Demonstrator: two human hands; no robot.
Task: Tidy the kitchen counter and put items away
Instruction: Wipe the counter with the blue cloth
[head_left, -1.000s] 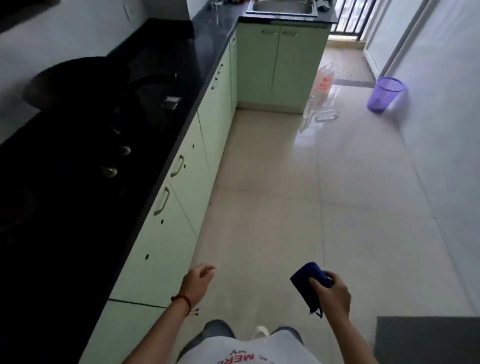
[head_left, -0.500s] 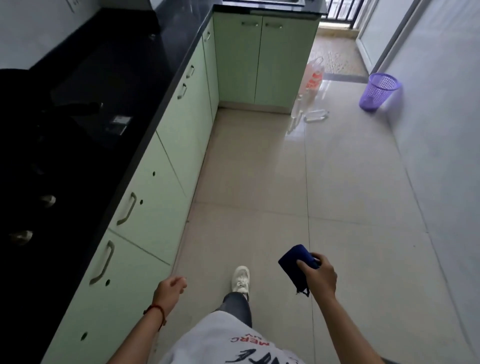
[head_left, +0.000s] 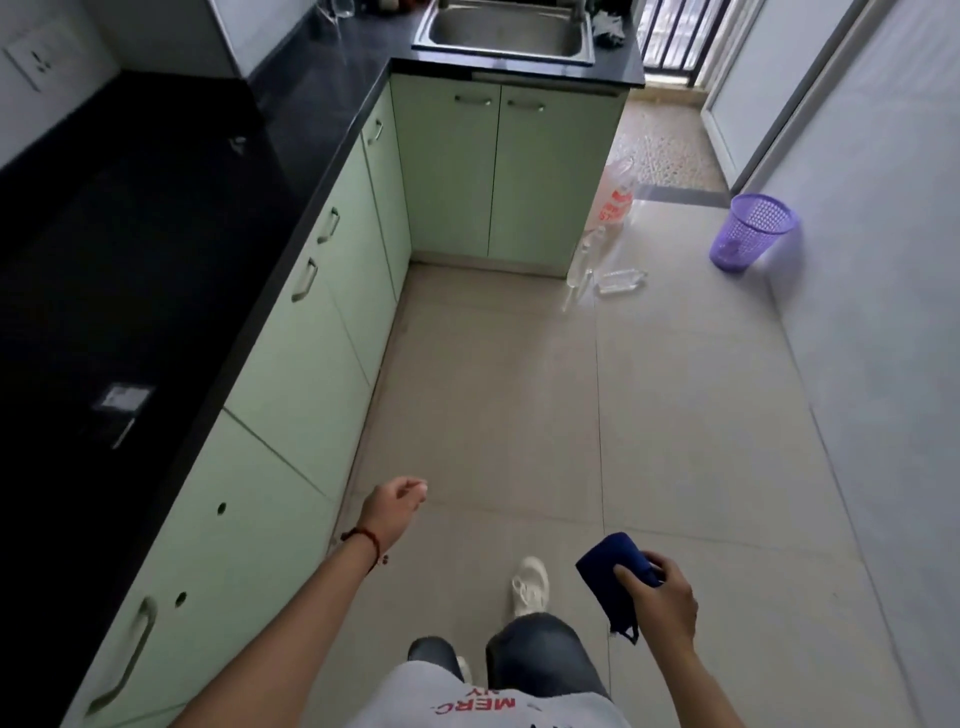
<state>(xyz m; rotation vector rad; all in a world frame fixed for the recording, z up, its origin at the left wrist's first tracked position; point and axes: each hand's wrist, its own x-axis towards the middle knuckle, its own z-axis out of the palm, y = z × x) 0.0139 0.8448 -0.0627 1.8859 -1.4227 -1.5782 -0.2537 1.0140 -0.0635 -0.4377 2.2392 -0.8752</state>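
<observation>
Striding on down the kitchen, the person is bringing the stainless steel sink (head_left: 506, 34) at the far end into fuller view than a moment ago, and the dark hob that filled the left edge earlier is slipping out of sight. From the head camera, the only view here: the right hand (head_left: 660, 597) is gripping a folded dark blue cloth (head_left: 613, 571), fingers curled over its top edge, out in front of the body and well above the pale tiled floor (head_left: 493, 389), presumably so it is ready for wiping or rinsing. The left hand (head_left: 392, 512) is swinging free beside the pale green cabinet fronts (head_left: 311, 364), fingers loosely curled, holding nothing. The two hands are well apart. A long black stone counter (head_left: 156, 234) is running along the left, with a small silvery item (head_left: 122, 400) lying near its front edge. Ahead, a purple mesh wastebasket (head_left: 750, 231) is standing by the right wall, and a red-printed plastic bag (head_left: 613, 200) is slumping against the sink cabinet.
</observation>
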